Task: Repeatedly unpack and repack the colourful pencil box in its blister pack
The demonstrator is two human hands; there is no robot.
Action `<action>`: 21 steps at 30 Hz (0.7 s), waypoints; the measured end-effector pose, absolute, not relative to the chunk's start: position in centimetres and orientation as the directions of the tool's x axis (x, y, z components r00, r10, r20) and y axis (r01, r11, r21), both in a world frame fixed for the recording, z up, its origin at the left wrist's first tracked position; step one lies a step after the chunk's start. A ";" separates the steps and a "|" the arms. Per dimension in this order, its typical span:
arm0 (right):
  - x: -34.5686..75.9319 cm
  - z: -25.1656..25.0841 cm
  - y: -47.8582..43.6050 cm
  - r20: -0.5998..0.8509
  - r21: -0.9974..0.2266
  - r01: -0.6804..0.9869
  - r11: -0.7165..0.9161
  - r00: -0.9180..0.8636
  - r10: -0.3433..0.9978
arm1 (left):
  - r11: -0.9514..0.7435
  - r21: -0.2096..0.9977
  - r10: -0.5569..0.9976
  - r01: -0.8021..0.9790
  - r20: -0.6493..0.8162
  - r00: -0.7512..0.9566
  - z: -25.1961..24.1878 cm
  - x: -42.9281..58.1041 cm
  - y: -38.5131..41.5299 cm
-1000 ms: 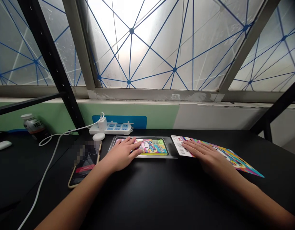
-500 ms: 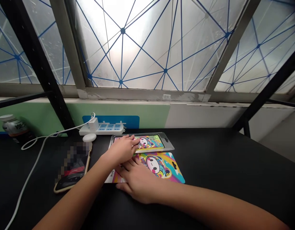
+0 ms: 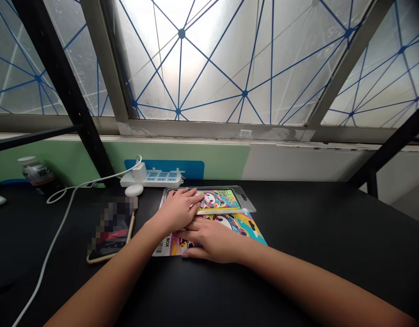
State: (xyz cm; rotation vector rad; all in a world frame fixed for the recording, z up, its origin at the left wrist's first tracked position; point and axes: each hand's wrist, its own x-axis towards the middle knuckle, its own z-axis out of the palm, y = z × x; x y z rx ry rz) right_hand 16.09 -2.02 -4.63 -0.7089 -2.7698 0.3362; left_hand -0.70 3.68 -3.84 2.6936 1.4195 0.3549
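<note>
My left hand [image 3: 179, 209] lies flat with fingers stretched out over a clear plastic blister pack [image 3: 245, 204], which holds a colourful picture of a white cartoon animal. Just nearer to me, my right hand [image 3: 212, 238] is spread flat on a bright printed card [image 3: 255, 231] with a similar cartoon and a hang hole. Its left end has a white strip with a barcode and the letters "BOX". The pack's front edge overlaps the card's far edge. Both hands cover much of the printing, and their fingertips nearly meet.
On the black table [image 3: 308, 236], a phone [image 3: 114, 243] in a beige-edged case lies to the left. Behind it are a round white object [image 3: 134, 190], a power strip [image 3: 163, 178] with a plugged-in white cable [image 3: 61, 227], and a dark bottle [image 3: 41, 175]. A frosted window stands behind.
The card and my right hand have moved away from me, so the card's far edge now lies under the pack. My left hand stays on the pack. The view has shifted slightly.
</note>
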 end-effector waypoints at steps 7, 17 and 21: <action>15.8 -4.8 -2.1 0.308 -0.066 0.409 0.910 -0.859 0.409 | -0.559 0.165 0.828 0.813 0.168 0.535 -3.7 -0.7 3.5; 21.3 -2.4 3.8 0.176 -0.154 0.890 0.430 -0.403 0.898 | -0.585 0.150 0.809 0.797 0.173 0.562 -3.4 -0.8 3.1; 22.8 -1.8 5.4 0.050 -0.180 0.873 0.453 -0.452 0.891 | -0.578 0.149 0.814 0.803 0.176 0.553 -3.6 -0.7 3.0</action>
